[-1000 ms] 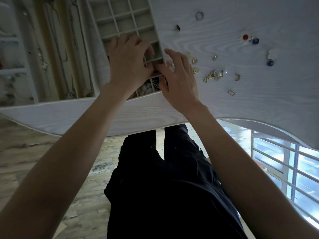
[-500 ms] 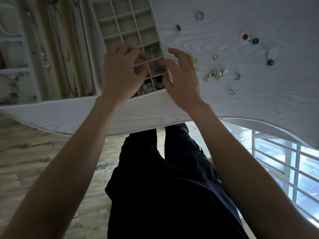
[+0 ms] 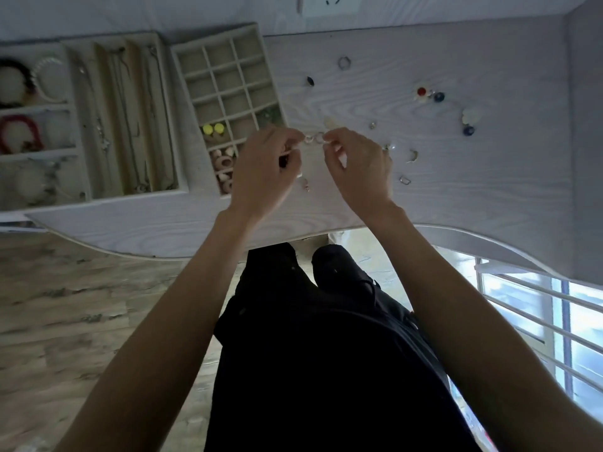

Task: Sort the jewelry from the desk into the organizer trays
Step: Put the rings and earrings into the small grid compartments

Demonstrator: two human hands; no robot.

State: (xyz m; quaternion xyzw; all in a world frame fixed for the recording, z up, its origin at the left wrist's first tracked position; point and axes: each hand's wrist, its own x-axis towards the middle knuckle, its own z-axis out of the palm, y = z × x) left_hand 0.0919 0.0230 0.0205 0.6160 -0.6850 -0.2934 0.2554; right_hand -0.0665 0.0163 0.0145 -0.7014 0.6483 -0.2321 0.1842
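Note:
Both my hands are raised over the white desk (image 3: 489,177), just right of the grid organizer tray (image 3: 228,79). My left hand (image 3: 264,168) and my right hand (image 3: 359,164) each pinch one end of a small pale ring-shaped piece of jewelry (image 3: 314,138) held between them. The grid tray's near cells hold yellow studs (image 3: 213,129) and pinkish rings (image 3: 225,159); its far cells look bare. Loose jewelry lies on the desk to the right: a silver ring (image 3: 344,62), a dark stone (image 3: 310,81), a red stud (image 3: 421,92), blue beads (image 3: 439,97) and a small clasp (image 3: 404,180).
A long-slot tray (image 3: 130,125) with chains sits left of the grid tray, and a tray with bracelets (image 3: 19,132) lies at the far left. The desk's curved front edge (image 3: 163,252) runs above my dark trousers. A wall socket (image 3: 332,4) is behind; a window railing (image 3: 538,308) is lower right.
Both hands left the near cells of the grid tray and moved right and up, and now hold a small ring piece between them. The camera tilted, showing more of the desk and trays.

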